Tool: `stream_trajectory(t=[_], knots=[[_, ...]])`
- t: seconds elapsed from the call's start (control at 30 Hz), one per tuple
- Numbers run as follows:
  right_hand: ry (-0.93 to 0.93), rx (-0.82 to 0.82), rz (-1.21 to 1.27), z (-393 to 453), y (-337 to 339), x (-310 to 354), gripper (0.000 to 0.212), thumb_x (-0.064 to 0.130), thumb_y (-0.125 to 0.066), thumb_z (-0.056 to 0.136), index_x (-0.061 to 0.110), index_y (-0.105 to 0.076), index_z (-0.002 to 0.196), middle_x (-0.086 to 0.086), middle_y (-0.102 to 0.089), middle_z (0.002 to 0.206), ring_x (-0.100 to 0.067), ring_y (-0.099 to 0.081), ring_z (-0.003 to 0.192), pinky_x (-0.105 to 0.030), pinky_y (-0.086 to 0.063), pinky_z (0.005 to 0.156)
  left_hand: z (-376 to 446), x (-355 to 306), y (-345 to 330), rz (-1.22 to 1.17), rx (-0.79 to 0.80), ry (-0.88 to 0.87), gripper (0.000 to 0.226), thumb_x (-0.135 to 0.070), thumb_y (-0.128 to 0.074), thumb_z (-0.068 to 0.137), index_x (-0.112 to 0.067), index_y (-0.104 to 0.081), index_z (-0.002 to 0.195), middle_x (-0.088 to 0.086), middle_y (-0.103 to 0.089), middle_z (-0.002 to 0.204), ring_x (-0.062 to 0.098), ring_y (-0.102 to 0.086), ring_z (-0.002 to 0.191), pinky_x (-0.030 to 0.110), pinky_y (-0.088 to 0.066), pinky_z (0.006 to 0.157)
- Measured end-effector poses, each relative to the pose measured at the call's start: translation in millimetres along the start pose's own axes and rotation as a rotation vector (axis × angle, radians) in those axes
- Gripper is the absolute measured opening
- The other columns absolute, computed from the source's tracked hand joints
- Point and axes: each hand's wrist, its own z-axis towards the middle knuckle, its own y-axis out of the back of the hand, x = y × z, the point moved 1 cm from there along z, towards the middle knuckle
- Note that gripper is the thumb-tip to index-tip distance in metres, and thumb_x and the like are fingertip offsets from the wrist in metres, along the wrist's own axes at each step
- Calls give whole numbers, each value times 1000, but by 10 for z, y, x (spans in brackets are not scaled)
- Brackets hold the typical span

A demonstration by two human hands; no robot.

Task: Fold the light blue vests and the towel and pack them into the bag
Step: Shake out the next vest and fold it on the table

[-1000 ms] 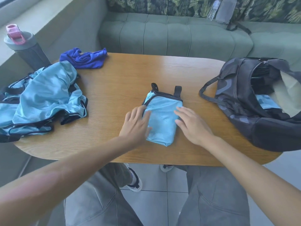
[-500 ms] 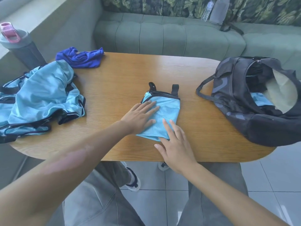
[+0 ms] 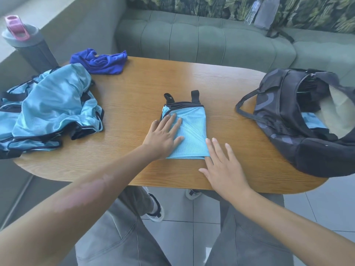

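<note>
Left hand (image 3: pixel 163 136) pressing flat, grip spread, on folded vest (image 3: pixel 189 131) at frame centre, right hand (image 3: pixel 223 166) lying spread on table (image 3: pixel 134 96) touching its lower-right corner, bag (image 3: pixel 284 120) gaping at right.

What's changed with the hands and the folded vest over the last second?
The right hand slid off the folded vest to the table at its near right corner. The left hand moved further onto it, pressing flat. Vest pile, towel and bag stayed put.
</note>
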Motion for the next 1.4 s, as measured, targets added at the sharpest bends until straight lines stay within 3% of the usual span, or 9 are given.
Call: stream_trajectory(t=[0.1, 0.2, 0.33, 0.47, 0.57, 0.7, 0.97, 1.3, 1.4], knots=[[180, -197, 5, -37, -37, -137, 56, 44, -39, 106, -2, -65, 126, -22, -44, 153, -36, -39, 144, -52, -41, 109, -71, -59, -15, 20, 2, 43, 71, -58, -8, 104, -21, 8, 163, 4, 11, 171, 21, 8, 157, 46, -5, 124], [315, -183, 154, 57, -2, -236, 48, 43, -38, 106, 10, -62, 133, -17, -33, 161, -33, -29, 149, -46, -35, 115, -79, -80, -33, 39, 6, 54, 72, -58, -7, 104, -20, 8, 163, 5, 10, 171, 22, 7, 157, 46, -8, 124], [94, -65, 365, 121, -9, -243, 55, 48, -27, 105, 17, -67, 126, -12, -19, 167, -29, -9, 156, -45, -22, 123, -101, -11, -40, -9, 9, 66, 73, -60, -7, 103, -21, 9, 163, 5, 11, 171, 23, 8, 157, 46, -6, 126], [64, -222, 436, 8, 12, -220, 48, 38, -36, 104, 10, -73, 115, -11, -52, 150, -27, -37, 146, -43, -34, 116, -113, -1, -13, 63, 6, 65, 78, -63, -7, 101, -17, 5, 164, 10, 6, 171, 28, 3, 157, 48, -7, 124], [99, -284, 589, 141, 98, -296, 41, 33, -43, 103, 8, -72, 118, -5, -63, 137, -21, -48, 137, -32, -31, 116, -134, 50, 70, 38, -98, -44, 71, -55, -29, 105, -15, -17, 163, 11, -14, 169, 30, -11, 156, 47, -11, 124], [100, -118, 785, 564, 162, -447, 45, 35, -49, 104, 19, -50, 146, 6, -41, 157, -10, -29, 149, -30, -23, 119, -251, 274, 111, -65, -174, -339, 53, -38, -41, 107, -18, -39, 156, 5, -36, 163, 27, -30, 151, 42, -25, 121], [258, 139, 618, 759, -217, -377, 71, 59, -14, 104, 24, 6, 162, 11, 12, 169, 0, 15, 152, -37, -5, 128, -461, 563, 19, 94, 23, -345, 60, -58, -2, 105, -39, 11, 161, -6, 11, 171, 19, 13, 157, 43, -6, 128], [338, 76, 561, 61, -139, -148, 107, 87, -29, 88, 20, 11, 161, 8, 17, 168, -6, 20, 153, -36, 3, 127, -1100, 396, -37, 150, 48, -459, 104, -92, -27, 84, -35, 13, 161, 2, 18, 170, 28, 16, 156, 43, 4, 125], [330, 38, 568, -64, -148, -68, 105, 82, -37, 90, 20, 9, 162, 8, 15, 169, -7, 18, 153, -36, 3, 127, -1240, 325, -75, 162, 5, -448, 96, -86, -25, 91, -33, 10, 162, 4, 13, 171, 31, 10, 157, 46, -2, 127]])
